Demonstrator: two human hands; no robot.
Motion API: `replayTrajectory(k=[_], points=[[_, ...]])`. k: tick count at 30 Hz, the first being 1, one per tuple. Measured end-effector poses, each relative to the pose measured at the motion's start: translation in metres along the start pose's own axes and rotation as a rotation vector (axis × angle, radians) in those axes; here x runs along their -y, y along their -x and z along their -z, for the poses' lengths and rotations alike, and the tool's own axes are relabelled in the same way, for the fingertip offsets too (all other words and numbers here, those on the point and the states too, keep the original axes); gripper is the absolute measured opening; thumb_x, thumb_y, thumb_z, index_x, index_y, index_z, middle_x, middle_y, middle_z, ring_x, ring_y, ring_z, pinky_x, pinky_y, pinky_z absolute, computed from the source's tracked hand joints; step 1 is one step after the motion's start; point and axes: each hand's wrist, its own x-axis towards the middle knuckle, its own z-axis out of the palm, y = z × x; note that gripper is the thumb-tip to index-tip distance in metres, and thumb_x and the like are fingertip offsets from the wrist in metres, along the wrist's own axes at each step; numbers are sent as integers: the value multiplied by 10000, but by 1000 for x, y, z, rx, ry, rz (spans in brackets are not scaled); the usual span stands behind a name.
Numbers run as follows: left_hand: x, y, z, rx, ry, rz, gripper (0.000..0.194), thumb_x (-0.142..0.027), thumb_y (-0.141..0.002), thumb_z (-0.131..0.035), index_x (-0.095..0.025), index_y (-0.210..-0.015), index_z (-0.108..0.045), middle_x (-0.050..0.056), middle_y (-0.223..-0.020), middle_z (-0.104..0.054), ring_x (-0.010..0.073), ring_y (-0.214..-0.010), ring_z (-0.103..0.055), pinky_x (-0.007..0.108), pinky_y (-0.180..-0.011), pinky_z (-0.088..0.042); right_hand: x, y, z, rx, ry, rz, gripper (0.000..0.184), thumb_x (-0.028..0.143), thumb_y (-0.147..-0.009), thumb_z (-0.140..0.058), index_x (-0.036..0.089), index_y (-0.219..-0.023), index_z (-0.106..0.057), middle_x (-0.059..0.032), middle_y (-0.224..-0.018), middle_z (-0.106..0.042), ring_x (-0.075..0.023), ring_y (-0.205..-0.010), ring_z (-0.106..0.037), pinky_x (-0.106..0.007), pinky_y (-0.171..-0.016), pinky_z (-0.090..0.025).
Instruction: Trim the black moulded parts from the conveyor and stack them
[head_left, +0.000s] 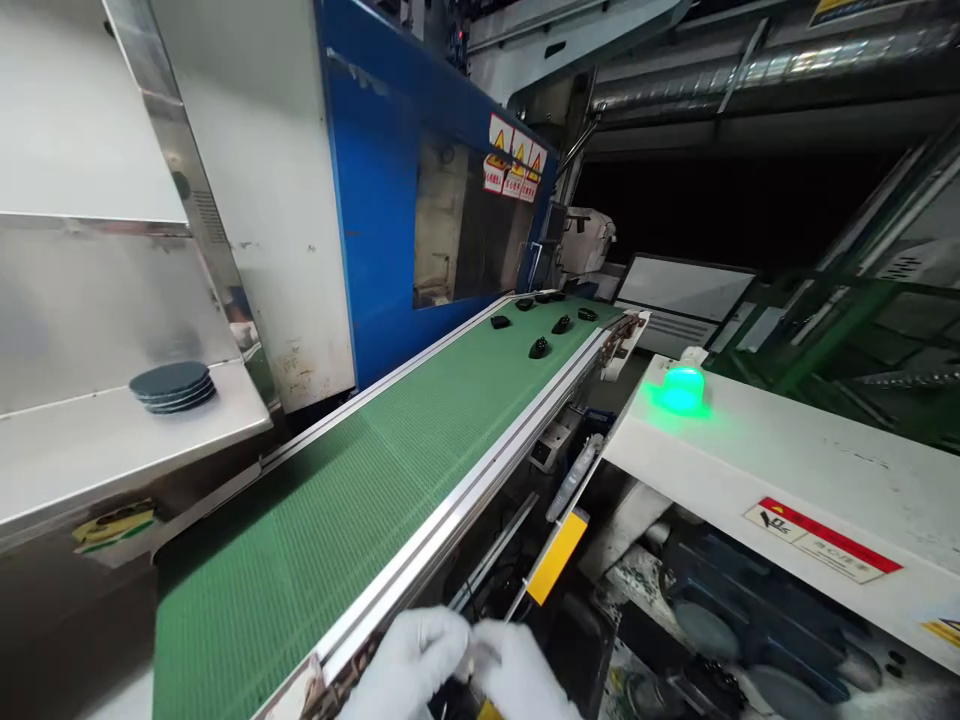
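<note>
Your white-gloved left hand and right hand sit curled together just beside the conveyor's aluminium side rail (any held item is hidden, so the grip can't be told), small black molded parts lying far up the green mesh belt.

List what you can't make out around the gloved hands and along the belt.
Head view only:
- Small item between the left hand and right hand: mostly hidden by the gloves.
- Lower parts of both hands: cut off by the bottom edge.
- Yellow piece: cut off by the bottom edge.
- Black parts on the green belt: too small to identify.
- Warning labels: wording too small to read.
</note>
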Motion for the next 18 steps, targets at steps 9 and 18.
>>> replayTrajectory(k=[9,18], points=[[-163,-257,60,-380,-33,-240,337,-436,-820,-540,-129,-891,-661,74,-822,-698,132,-654,-615,207,-527,-400,64,-300,233,-935,-35,-87,635,318,-855,-520,88,-1435,-401,-188,-1430,-508,-290,-1321,-456,-396,-1108,-345],[-288,-472,87,-600,-262,-176,491,-559,-837,-555,-88,-889,-682,159,-852,-728,222,-698,-678,282,-574,-460,31,-381,262,-965,136,-187,469,221,-855,-499,91,-1304,-543,-232,-1202,-649,-322,-1228,-521,-478,-1076,-260]])
